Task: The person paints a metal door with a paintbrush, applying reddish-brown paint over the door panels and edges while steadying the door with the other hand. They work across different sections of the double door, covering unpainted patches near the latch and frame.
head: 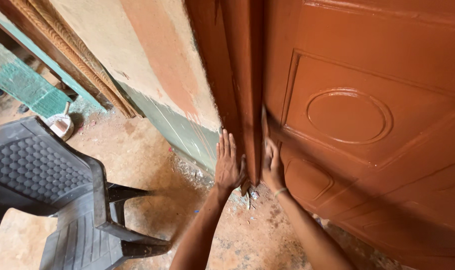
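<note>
Hands are pressing flat and open, left hand [229,165] on the door frame [232,75] and right hand [272,167] at five o'clock on the reddish-brown panelled door [367,125], which is looking heavy, stiff, best gripped along its edge.

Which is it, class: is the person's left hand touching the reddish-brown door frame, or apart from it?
Touching. The head view shows the left hand pressed flat against the door frame, no gap visible.

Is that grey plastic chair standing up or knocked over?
Knocked over. The grey plastic chair lies on its side on the dirt floor, with its legs pointing sideways.
</note>
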